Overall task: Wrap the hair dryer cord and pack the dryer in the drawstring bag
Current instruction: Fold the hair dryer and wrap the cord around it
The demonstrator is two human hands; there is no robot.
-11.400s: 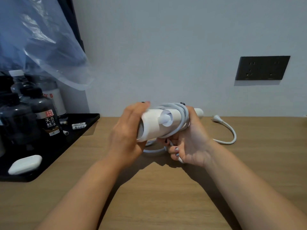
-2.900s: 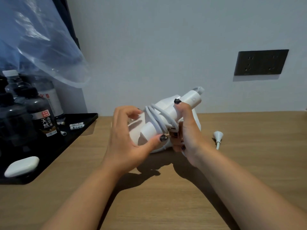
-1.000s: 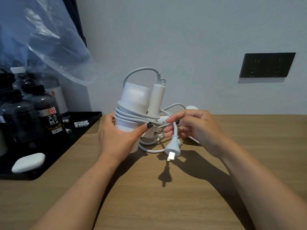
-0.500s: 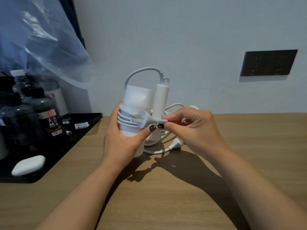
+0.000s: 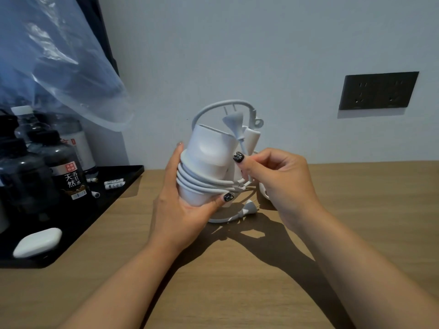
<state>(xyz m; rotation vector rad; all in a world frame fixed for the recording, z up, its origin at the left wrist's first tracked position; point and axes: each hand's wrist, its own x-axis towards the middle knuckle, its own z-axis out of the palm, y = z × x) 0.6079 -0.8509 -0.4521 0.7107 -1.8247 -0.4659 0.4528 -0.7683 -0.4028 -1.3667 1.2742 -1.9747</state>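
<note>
In the head view, the left hand [image 5: 183, 205] grips the white hair dryer [image 5: 209, 162] upright above the wooden table [image 5: 237, 281], thumb pressing the cord [image 5: 202, 184] coils against the barrel, while the right hand [image 5: 278, 179] pinches the cord's tail just below the plug [image 5: 234, 121], which points upward. The wrapping step looks nearly finished; next, the plug end likely needs tucking under a coil so nothing unwinds. No drawstring bag is visible, so packing has not begun.

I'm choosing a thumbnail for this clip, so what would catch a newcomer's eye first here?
First, the white hair dryer held upright at the centre over the wooden table, cord coiled round its body, the left hand gripping it. Next, the right hand pinching the cord's end, the plug sticking up above the dryer. Then the dark bottles on the black tray at left.
</note>
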